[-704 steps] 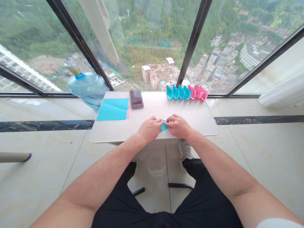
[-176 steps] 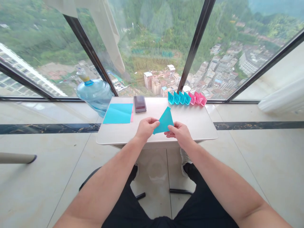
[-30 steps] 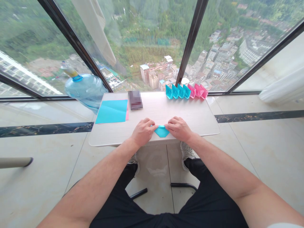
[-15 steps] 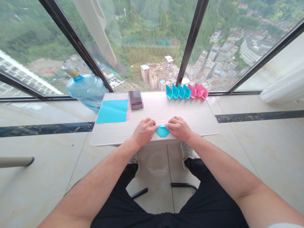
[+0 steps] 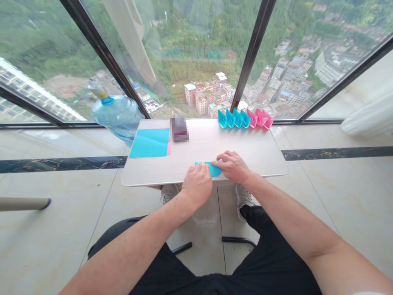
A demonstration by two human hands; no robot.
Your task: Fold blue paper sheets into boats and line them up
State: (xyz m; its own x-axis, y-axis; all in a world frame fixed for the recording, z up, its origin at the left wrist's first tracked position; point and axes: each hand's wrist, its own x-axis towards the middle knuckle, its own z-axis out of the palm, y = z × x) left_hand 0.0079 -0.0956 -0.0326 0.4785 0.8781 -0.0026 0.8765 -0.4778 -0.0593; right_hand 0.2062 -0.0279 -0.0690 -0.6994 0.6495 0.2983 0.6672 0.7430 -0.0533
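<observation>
A small folded piece of blue paper (image 5: 215, 168) lies near the front edge of the light table (image 5: 159, 174). My left hand (image 5: 197, 187) covers its near left part, fingers curled down on it. My right hand (image 5: 233, 166) presses on its right end with bent fingers. Most of the paper is hidden under the two hands.
A stack of flat blue and pink sheets (image 5: 150, 142) lies at the table's left, a blurred dark object (image 5: 179, 129) beside it. A row of folded blue and pink paper shapes (image 5: 245, 118) stands at the back edge. A large water bottle (image 5: 118, 115) leans by the window.
My left hand has slid toward me and to the right, now covering the near part of the folded paper. The right hand stays on the paper's right end.
</observation>
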